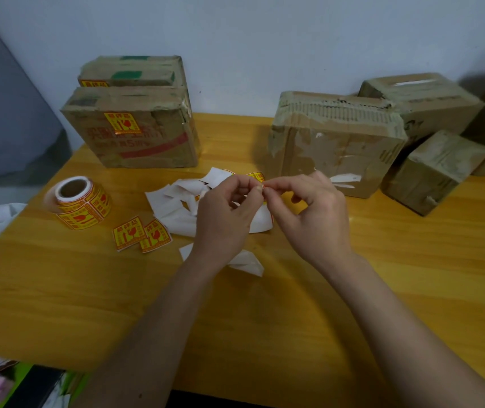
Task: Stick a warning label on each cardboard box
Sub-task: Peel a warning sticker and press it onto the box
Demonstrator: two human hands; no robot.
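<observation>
Both hands meet mid-bench: left hand (223, 222) and right hand (309, 213) fingers pinch one yellow-red warning label (257, 177), mostly hidden behind them. Bare wooden bench (412, 260) lies open at 6 o'clock. Worn cardboard boxes: labelled box (135, 134) at 11, unlabelled box (332, 142) at 1. Label roll (80, 201) at 9; white backing scraps (176, 207) litter the centre.

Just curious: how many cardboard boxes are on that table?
5: two stacked at back left, one large right of centre, one behind it, one small far right. Others may be hidden.
</observation>
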